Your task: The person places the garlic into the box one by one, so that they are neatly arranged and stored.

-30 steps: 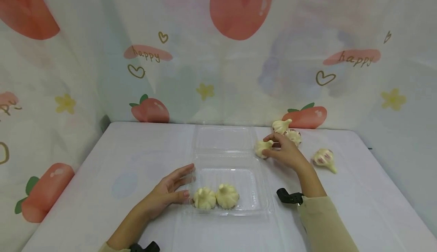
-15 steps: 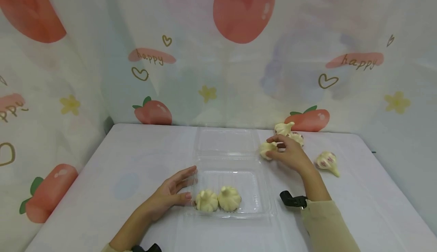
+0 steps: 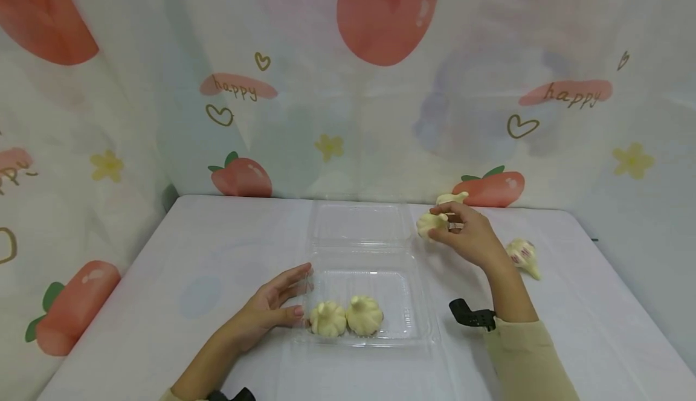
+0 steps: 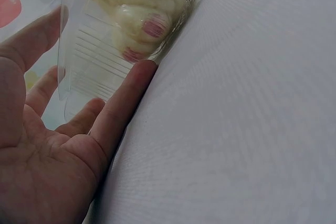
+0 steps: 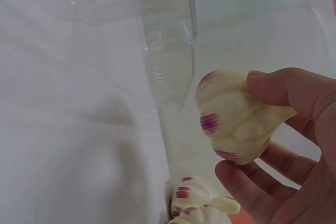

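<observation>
My right hand (image 3: 469,234) pinches a cream garlic bulb (image 5: 236,116) with purple streaks between thumb and fingers, above the table right of a clear plastic clamshell box (image 3: 399,304). The box lies with its lid (image 3: 356,224) folded back. Two garlic bulbs, one on the left (image 3: 328,319) and one on the right (image 3: 364,315), sit side by side in the front left of its base. My left hand (image 3: 270,305) rests at the box's left side, fingers extended, fingertips at the wall. In the left wrist view, streaked garlic (image 4: 142,14) shows through the plastic.
Behind my right hand another garlic bulb (image 3: 451,198) lies at the table's back edge. Loose bulbs (image 5: 197,198) also show low in the right wrist view. One more bulb (image 3: 524,257) lies to the right, partly behind my wrist. A printed cloth wall (image 3: 380,135) rises behind the table.
My right hand has raised its garlic bulb and shifted slightly right, covering more of the bulbs behind. My left hand stays at the box.
</observation>
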A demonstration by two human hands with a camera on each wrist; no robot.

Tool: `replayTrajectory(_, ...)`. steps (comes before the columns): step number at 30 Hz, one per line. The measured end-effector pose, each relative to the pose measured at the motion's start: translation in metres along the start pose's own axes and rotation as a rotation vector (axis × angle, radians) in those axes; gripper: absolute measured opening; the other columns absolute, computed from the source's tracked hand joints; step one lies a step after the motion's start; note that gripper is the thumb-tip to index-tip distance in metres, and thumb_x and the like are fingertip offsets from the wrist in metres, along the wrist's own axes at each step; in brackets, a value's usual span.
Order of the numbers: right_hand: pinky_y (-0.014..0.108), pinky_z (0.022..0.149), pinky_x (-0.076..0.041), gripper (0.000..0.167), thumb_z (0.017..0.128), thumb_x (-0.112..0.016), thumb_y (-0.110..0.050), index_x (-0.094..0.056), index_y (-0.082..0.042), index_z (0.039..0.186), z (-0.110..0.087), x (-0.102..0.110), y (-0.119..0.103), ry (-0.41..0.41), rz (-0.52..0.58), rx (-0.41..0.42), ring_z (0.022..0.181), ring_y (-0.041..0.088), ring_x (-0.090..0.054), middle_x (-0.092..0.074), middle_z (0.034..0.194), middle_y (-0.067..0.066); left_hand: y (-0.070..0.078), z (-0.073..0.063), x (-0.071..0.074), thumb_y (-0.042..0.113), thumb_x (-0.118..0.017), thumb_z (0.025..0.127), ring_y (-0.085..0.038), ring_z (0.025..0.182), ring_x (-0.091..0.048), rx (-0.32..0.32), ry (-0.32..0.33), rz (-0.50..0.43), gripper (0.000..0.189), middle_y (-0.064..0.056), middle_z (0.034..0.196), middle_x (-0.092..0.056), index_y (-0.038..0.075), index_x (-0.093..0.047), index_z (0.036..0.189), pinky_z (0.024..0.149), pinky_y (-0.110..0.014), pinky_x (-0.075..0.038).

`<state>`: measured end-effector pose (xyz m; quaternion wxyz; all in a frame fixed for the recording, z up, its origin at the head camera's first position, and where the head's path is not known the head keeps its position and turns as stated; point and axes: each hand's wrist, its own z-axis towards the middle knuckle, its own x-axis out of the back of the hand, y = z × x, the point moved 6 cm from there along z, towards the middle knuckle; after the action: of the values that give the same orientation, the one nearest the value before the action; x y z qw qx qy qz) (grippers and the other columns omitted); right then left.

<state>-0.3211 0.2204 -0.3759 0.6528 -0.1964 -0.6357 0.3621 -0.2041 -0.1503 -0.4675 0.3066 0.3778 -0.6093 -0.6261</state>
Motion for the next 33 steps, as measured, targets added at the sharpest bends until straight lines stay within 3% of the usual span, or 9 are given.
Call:
replayTrajectory(7, 0.049, 0.095, -0.052, 0.038, 0.09, -0.076, -0.027, -0.064, -0.016, 0.124, -0.003, 0.004, -0.018, 0.029, 0.005, 0.056, 0.108, 0.026, -0.056, -0.061, 0.13, 0.007, -0.001, 0.0, 0.001, 0.001, -0.06, 0.096, -0.038, 0.15, -0.02, -0.007, -0.002, -0.003, 0.074, -0.01, 0.166, -0.017, 0.015, -0.024, 0.159, 0.097, -0.042, -0.052)
replayTrajectory(14, 0.042, 0.092, -0.054, 0.037, 0.089, -0.078, -0.026, -0.066, -0.017, 0.122, -0.008, 0.004, -0.038, 0.038, 0.004, 0.117, 0.105, 0.023, -0.058, -0.065, 0.125, 0.003, 0.0, 0.0, 0.0, 0.002, -0.061, 0.096, -0.038, 0.15, -0.019, -0.005, -0.009, -0.015, 0.074, -0.01, 0.166, -0.015, 0.015, -0.023, 0.159, 0.097, -0.043, -0.052)
replayTrajectory(25, 0.042, 0.088, -0.055, 0.036, 0.087, -0.079, -0.02, -0.067, -0.015, 0.121, -0.013, 0.002, -0.058, 0.059, 0.003, 0.204, 0.097, 0.019, -0.054, -0.066, 0.121, 0.002, -0.001, -0.001, 0.0, 0.002, -0.06, 0.097, -0.038, 0.15, -0.02, -0.002, -0.009, -0.003, 0.077, -0.009, 0.167, -0.015, 0.018, -0.02, 0.161, 0.098, -0.038, -0.051)
replayTrajectory(33, 0.033, 0.087, -0.057, 0.034, 0.086, -0.08, -0.016, -0.068, -0.014, 0.118, -0.015, 0.0, -0.07, 0.066, 0.016, 0.256, 0.104, 0.015, -0.059, -0.066, 0.122, 0.001, 0.0, 0.001, 0.001, 0.0, -0.059, 0.097, -0.039, 0.149, -0.02, -0.007, -0.007, 0.008, 0.076, -0.01, 0.167, -0.015, 0.015, -0.02, 0.161, 0.099, -0.034, -0.051)
